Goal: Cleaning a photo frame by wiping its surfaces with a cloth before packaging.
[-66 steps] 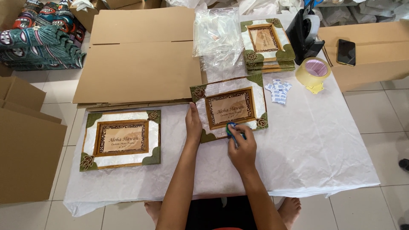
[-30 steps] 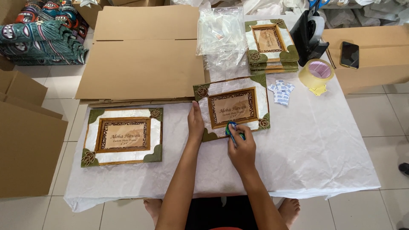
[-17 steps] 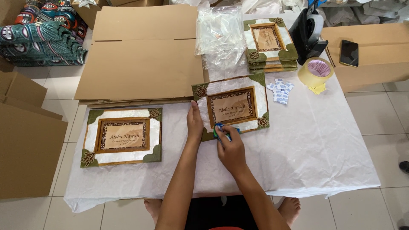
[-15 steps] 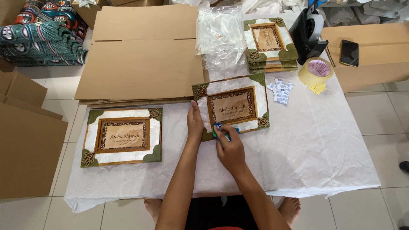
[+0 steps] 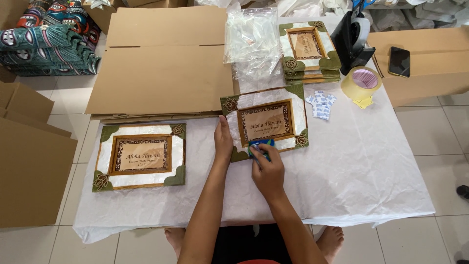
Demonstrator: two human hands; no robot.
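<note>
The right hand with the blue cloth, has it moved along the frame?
Yes. The right hand slid left along the picture frame's bottom edge, closer to the left hand.

Pic frame (image 5: 266,121), white w/ green corners, flat on table, tilted; blue cloth (image 5: 259,146) on lower edge.

Two bare forearms, no sleeves down to the wrist or as far up as the lower frame edge. Left hand (image 5: 223,139) and right hand (image 5: 266,168) without gloves, rings, watch or bracelets. Nails short and plain as far as can be told. Bare feet, left foot (image 5: 177,238) and right foot (image 5: 330,240), no shoes or socks, toes partly hidden. Dark shorts or skirt (image 5: 244,239) across the lap; a thin strip of red cloth (image 5: 256,261) at the bottom edge.
</note>
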